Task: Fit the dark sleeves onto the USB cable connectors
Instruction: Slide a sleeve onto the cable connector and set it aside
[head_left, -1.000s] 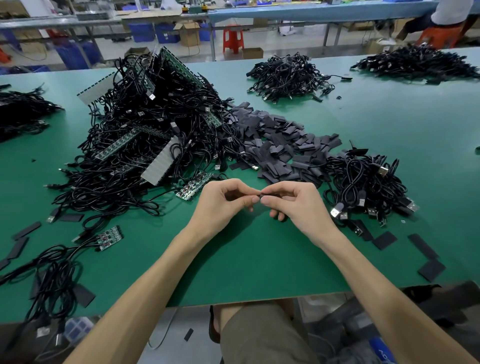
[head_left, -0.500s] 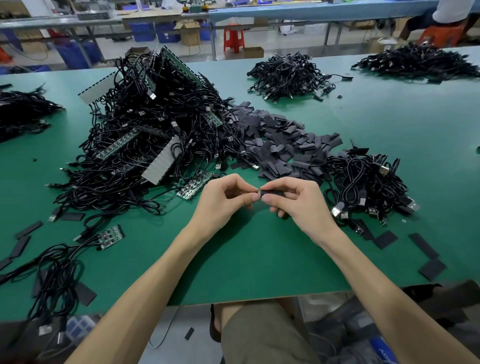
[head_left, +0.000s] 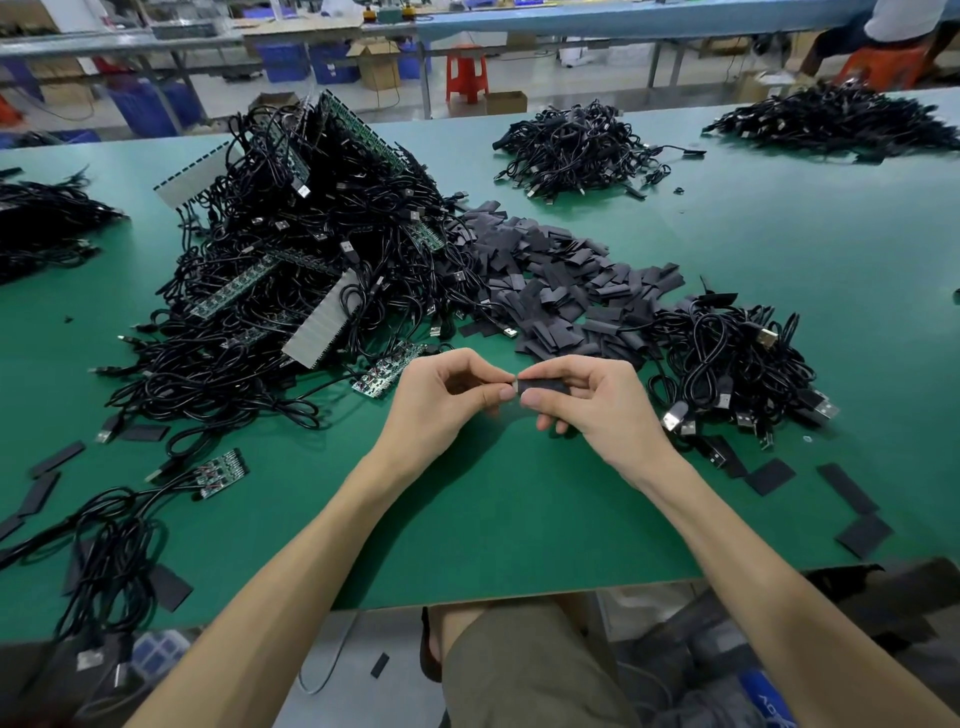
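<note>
**A:** what are the hands doing here?

**B:** Both hover over the green table (head_left: 519, 519). The right hand (head_left: 597, 410) pinches a dark sleeve (head_left: 540, 385) between thumb and curled fingers, roughly level. The left hand (head_left: 441, 405), curled too, nips that sleeve's left end (can't tell if a connector's inside).

**A:** and the other stuff?

**B:** Just right of the held sleeve is a small cable bundle (head_left: 737, 364). Right behind it is the loose sleeve pile (head_left: 561, 280), behind-left the big cable heap (head_left: 291, 291), and far behind another cable heap (head_left: 571, 145).
</note>
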